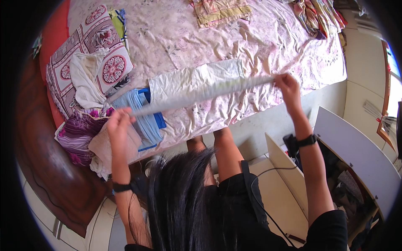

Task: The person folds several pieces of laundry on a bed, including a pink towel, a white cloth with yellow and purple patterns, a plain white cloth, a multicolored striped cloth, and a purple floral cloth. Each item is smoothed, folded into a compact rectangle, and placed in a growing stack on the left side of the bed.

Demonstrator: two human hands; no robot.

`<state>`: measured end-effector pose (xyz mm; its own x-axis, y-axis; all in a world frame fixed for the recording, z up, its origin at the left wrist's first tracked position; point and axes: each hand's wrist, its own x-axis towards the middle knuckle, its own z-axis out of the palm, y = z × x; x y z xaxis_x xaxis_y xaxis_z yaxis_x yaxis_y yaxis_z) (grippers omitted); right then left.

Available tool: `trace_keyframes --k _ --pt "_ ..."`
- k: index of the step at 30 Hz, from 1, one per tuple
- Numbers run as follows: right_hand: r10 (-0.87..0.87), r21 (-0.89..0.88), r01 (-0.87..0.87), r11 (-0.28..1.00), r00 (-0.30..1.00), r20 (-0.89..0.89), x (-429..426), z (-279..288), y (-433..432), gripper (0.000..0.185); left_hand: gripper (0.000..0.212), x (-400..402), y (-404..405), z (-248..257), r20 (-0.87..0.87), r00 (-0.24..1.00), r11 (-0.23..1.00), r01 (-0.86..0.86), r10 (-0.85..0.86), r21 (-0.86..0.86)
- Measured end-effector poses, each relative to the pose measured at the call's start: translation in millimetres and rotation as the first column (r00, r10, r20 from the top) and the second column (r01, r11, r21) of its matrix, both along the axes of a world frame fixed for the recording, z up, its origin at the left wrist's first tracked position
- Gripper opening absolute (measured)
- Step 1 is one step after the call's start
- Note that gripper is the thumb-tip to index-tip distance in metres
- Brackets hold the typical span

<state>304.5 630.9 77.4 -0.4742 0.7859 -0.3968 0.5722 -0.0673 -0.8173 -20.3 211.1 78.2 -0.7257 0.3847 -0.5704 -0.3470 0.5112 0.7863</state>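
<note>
A pale grey-white cloth point(201, 94), blurred by motion, is stretched between my two hands over the near side of a bed. My left hand point(121, 120) pinches its left end, above a light pink towel. Its right end is pinched in my right hand point(287, 84), higher in the view. Behind the stretched cloth, a white cloth point(194, 75) lies spread on the floral bedsheet point(176, 40). Light blue folded fabric point(141, 125) with darker blue edges lies just right of my left hand.
Patterned folded fabric point(91, 59), a white garment point(83, 78) and a purple striped cloth point(78, 135) are heaped at the left by a dark wooden bed end point(59, 163). Folded yellowish fabric point(223, 11) lies at the far side. An open cabinet door point(355, 153) stands at the lower right.
</note>
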Motion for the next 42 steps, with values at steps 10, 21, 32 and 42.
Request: trace_keyframes --k 10,21,32,42 --pt "0.180 0.338 0.097 0.936 0.694 -0.697 -87 138 103 0.020 0.020 -89 93 137 -0.490 0.829 0.826 0.063 0.269 0.560" --pt "0.272 0.059 -0.281 0.958 0.954 0.130 31 35 23 0.009 0.015 4 19 6 -0.189 0.974 0.976 0.152 -0.121 0.157" --pt "0.602 0.076 -0.757 0.648 0.571 0.558 135 -111 -84 0.013 0.014 126 -63 -105 -0.117 0.550 0.558 0.775 -0.827 -0.295" --pt "0.021 0.240 -0.137 0.961 0.901 0.434 -6 -201 28 0.031 0.019 12 28 -236 -0.515 0.764 0.907 0.221 -0.389 -0.358"
